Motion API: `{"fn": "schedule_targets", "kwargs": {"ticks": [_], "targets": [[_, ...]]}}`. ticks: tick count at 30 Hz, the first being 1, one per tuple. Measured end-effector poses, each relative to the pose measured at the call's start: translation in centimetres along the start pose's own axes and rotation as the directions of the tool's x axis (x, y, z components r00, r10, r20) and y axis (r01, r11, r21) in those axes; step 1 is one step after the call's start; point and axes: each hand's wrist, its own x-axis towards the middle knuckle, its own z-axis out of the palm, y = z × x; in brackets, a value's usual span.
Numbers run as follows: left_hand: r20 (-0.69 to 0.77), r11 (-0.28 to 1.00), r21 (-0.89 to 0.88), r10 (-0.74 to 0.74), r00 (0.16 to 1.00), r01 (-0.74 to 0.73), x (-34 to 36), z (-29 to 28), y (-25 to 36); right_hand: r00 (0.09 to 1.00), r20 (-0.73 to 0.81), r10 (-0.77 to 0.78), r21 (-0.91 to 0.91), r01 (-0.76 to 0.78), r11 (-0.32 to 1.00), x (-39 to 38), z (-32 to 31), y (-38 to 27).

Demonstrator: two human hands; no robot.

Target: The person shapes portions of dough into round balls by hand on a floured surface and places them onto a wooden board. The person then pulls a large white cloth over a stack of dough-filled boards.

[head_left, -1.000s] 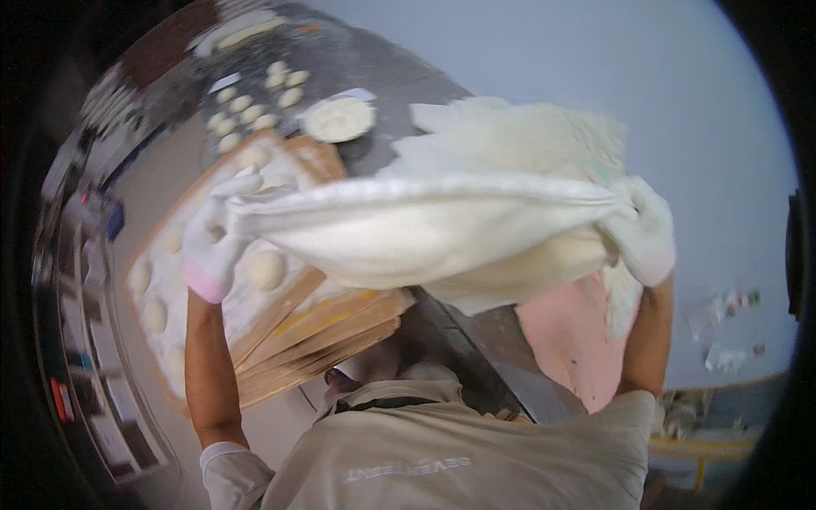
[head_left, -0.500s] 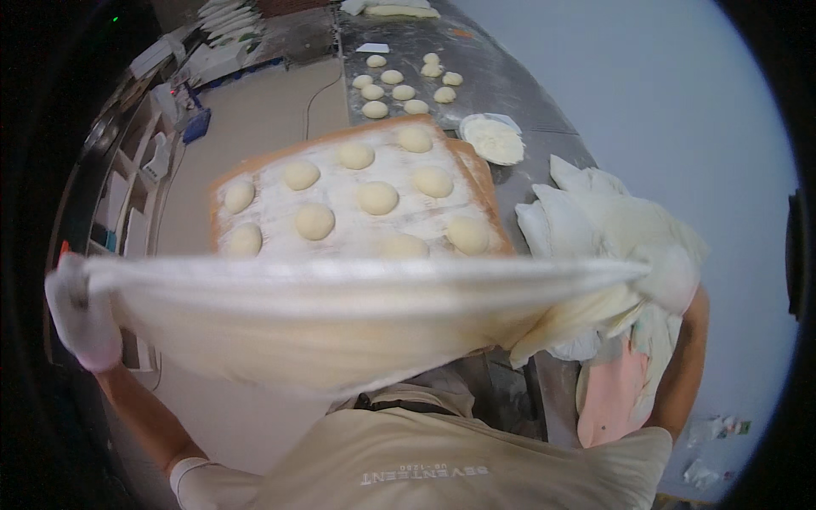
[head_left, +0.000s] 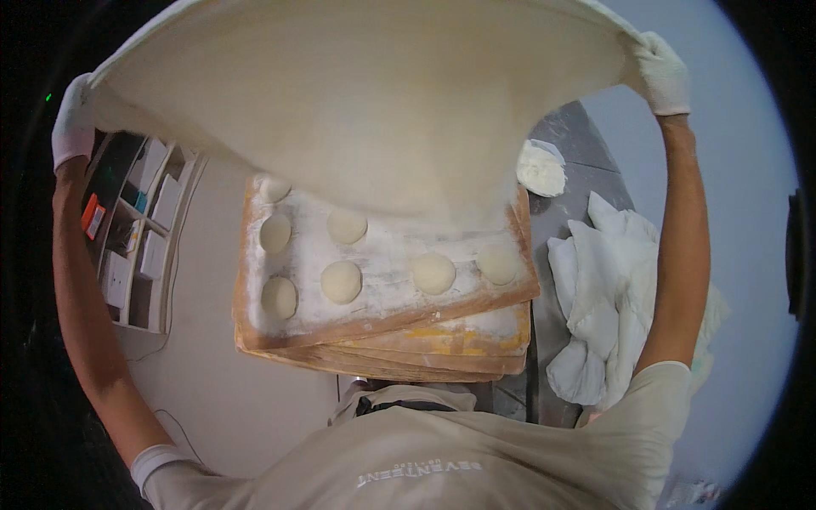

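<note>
Between my raised hands a large off-white cloth [head_left: 365, 93] is stretched, billowing over the far part of a floured wooden board [head_left: 391, 319]. My left hand [head_left: 75, 123], in a white glove, is closed on one corner at the far left. At the far right my gloved right hand [head_left: 663, 75] grips the opposite corner. Several round dough balls [head_left: 342, 282] sit apart on the board's white flour, and the cloth hides the farther ones. More boards [head_left: 459, 340] are stacked beneath, slightly askew to the top one.
Right of the boards a grey table [head_left: 586, 144] holds a dish of white flour [head_left: 541, 168] and a heap of crumpled white cloths [head_left: 608, 289]. A low shelf unit [head_left: 149, 238] with bins stands at left on the beige floor [head_left: 246, 408]. A pale wall rises at right.
Both my hands have risen and moved forward with the cloth, which has spread out over the board's far side. The near dough balls and the stacked boards have come into sight.
</note>
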Motion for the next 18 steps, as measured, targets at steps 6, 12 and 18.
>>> {"fn": "schedule_targets", "kwargs": {"ticks": [6,12,18], "targets": [[0.115,0.947,-0.319,0.066,0.991,-0.026,-9.4,1.4,0.6,0.978,-0.054,-0.199,0.142,0.205,0.968,-2.5,3.4,2.0],[0.692,0.994,-0.021,-0.064,0.719,0.109,-28.6,8.5,5.4,0.917,0.373,-0.144,0.085,0.121,0.989,-21.5,12.4,5.1],[0.708,0.956,0.208,-0.292,0.644,0.205,-38.2,11.7,13.0,0.745,0.667,0.010,0.011,-0.023,1.000,-34.8,16.7,6.8]]}}
